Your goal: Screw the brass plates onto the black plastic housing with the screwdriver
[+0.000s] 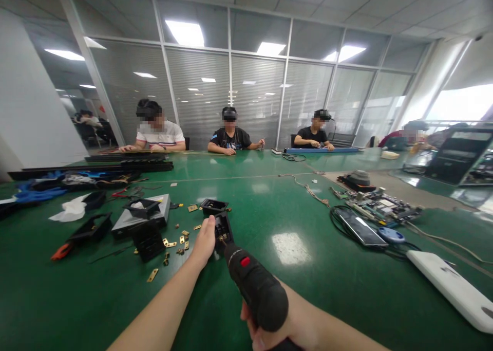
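Note:
My right hand (269, 333) grips a black electric screwdriver (254, 284) with a red button, its tip pointing into a small black plastic part (222, 229) on the green table (308, 289). My left hand (204, 240) holds that black part steady from its left side. A second black plastic piece (213, 205) lies just beyond it. Several small brass metal pieces (175, 242) are scattered to the left of my left hand.
At left lie black plastic housings (148, 240), a grey box (140, 218), white cloth (71, 210) and an orange-handled tool (61, 251). At right are a phone (362, 228), circuit boards (381, 207), cables and a white device (454, 289). Several people sit across the table.

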The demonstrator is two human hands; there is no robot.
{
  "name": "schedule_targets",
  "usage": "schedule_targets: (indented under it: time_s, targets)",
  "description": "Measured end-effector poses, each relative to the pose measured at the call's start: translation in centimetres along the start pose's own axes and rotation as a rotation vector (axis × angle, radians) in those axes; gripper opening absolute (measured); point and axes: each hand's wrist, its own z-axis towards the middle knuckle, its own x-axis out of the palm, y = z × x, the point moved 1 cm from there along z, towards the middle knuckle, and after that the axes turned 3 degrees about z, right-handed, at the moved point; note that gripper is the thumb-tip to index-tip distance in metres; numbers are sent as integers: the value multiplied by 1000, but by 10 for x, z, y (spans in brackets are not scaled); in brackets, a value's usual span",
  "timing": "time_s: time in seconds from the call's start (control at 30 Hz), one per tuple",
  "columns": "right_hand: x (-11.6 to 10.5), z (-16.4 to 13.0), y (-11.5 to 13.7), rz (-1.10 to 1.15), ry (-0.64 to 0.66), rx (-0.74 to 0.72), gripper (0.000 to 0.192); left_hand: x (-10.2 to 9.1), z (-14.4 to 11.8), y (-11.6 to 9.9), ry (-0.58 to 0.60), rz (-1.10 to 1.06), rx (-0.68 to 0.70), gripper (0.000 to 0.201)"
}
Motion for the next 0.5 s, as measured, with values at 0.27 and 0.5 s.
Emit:
schedule_targets:
  time_s: [0.27,0.5]
  targets:
    - [-7,18,5,-351,14,-28,55,-2,2,-1,23,-13,-8,108]
    - [-4,19,11,-374,47,-55,59,-4,-3,-11,-140,-40,12,95]
